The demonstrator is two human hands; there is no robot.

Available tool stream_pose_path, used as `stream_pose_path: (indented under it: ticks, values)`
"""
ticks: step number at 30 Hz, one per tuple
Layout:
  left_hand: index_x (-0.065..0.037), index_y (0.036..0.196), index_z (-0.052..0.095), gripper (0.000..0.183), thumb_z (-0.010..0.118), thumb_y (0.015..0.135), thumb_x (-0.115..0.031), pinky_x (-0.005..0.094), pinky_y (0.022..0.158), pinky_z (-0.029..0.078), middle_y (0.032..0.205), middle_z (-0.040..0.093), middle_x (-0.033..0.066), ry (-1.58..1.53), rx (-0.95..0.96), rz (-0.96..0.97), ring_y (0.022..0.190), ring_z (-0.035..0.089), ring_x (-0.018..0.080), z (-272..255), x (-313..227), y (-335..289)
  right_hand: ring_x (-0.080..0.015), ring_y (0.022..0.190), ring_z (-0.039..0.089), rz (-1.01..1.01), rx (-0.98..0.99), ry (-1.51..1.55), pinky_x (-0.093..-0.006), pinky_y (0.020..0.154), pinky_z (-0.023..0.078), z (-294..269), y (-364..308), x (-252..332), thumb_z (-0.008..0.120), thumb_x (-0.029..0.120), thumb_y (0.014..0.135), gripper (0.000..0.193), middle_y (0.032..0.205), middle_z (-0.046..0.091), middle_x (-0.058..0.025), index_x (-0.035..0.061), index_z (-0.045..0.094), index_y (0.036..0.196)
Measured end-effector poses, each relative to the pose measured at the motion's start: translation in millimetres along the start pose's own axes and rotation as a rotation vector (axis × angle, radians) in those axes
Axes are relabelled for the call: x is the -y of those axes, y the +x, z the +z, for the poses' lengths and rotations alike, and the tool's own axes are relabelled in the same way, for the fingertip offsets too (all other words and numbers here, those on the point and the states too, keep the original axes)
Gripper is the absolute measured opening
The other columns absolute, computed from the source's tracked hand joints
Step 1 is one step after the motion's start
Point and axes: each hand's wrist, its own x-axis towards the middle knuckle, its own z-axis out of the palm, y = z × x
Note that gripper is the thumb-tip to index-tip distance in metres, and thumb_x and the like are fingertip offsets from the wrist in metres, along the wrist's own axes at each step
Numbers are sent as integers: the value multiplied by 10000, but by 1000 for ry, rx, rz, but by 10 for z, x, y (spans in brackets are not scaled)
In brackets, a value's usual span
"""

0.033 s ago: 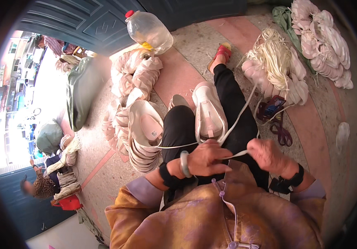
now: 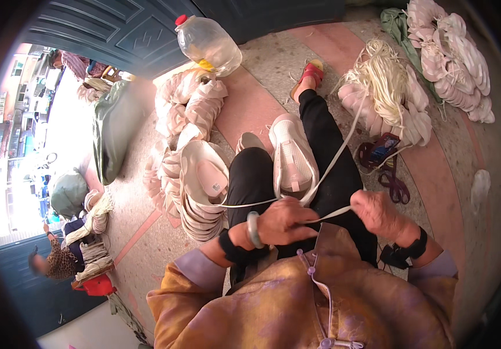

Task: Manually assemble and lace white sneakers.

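Observation:
A pale pink-white shoe upper [image 2: 293, 163] lies between my knees, toe pointing away from me. My left hand [image 2: 282, 221] is closed at its near end, gripping a white shoelace [image 2: 333, 215]. That lace stretches to my right hand [image 2: 380, 214], whose fingers are pinched on its other part. One strand runs from the upper across my right leg toward a bundle of cream laces [image 2: 382, 78]. Another strand reaches left to a nested stack of shoe uppers [image 2: 203, 212] beside my left knee. How the lace passes through the eyelets is hidden by my left hand.
More bundled uppers [image 2: 189, 102] lie ahead on the left, near a large clear bottle [image 2: 210, 46] with a red cap. A phone [image 2: 380, 150] and purple straps [image 2: 396, 187] are right of my leg. Another pile of uppers [image 2: 457, 64] sits far right. A person [image 2: 64, 259] is at far left.
My right hand has shifted very slightly right and up, and the strand across my right leg now runs straighter and higher. Both hands keep hold of the lace.

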Motion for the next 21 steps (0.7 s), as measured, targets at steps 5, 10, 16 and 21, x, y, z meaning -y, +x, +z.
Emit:
stream_pose_path:
  ticks: [5,10,16,21]
  values:
    - [-5,838,608,108,634,756,-70,351,532,421,647,576,126,19,-124,-26,566,552,276,-240,93,-459,-395,573,529,308,-30,-392,-460,512,403,92,-379,-832,479,81,815,100,578,502,-181,39,412,753]
    - [-2,848,598,94,598,790,-76,287,476,398,555,517,86,17,-271,-327,481,501,155,-265,88,-555,-377,611,563,313,-139,-362,-449,515,419,264,-48,-953,573,201,792,178,592,542,-178,65,460,785]
    - [-33,786,572,221,555,811,-252,404,537,454,597,569,154,646,-411,-585,569,589,301,-138,430,-127,-341,603,599,149,-129,-378,-430,533,467,627,901,-423,575,339,796,310,608,585,-167,41,497,770]
    - [-26,756,571,262,488,774,-274,462,611,469,659,591,195,694,-318,-712,663,597,363,-119,536,95,-335,616,613,138,10,-441,-410,552,490,830,1029,-424,519,226,820,216,605,592,-167,18,486,772]
